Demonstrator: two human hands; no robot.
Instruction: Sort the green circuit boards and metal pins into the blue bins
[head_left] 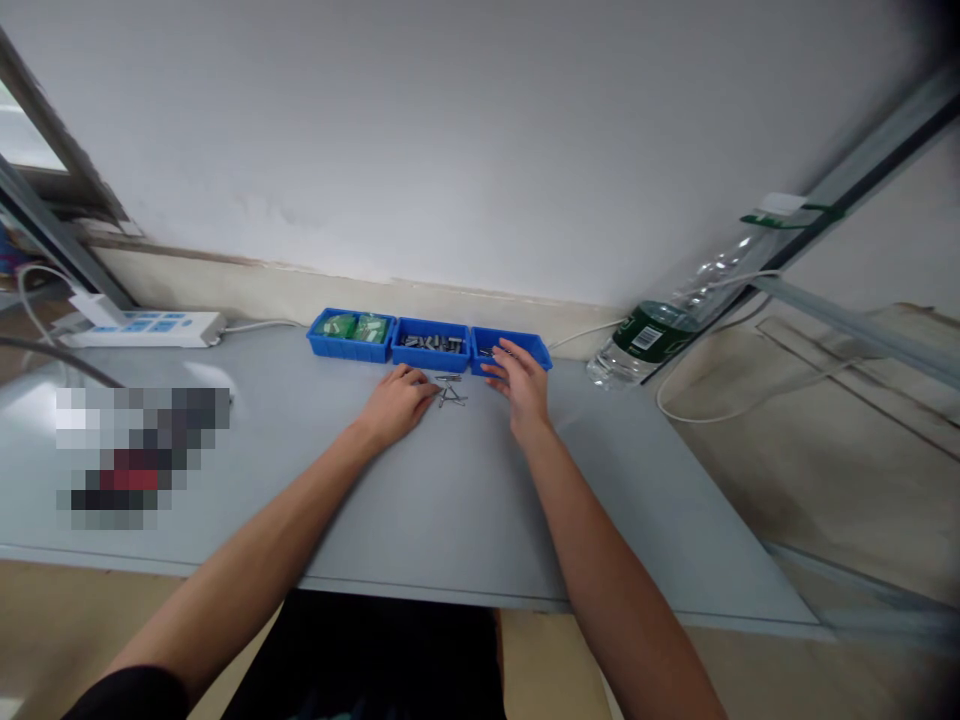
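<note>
My left hand [399, 405] rests on the grey table with its fingers curled together. Its fingertips are beside a small loose pile of thin metal pins [451, 396]; whether anything is pinched in them is hidden. Over the front of the right blue bin [531, 345] is my right hand [521, 382], fingers apart and bent, with nothing visible in it. Some small dark metal pieces show in that bin behind the fingers. The middle blue bin [429, 362] holds many short metal parts. In the left blue bin [349, 349] lie green-and-white packets or boards.
A white power strip [161, 328] with a plug stands at the back left. Left of my arm is a pixelated dark and red object [142, 460]. A clear bottle with a green label [651, 335] leans by the metal frame at right. White cables run along the wall.
</note>
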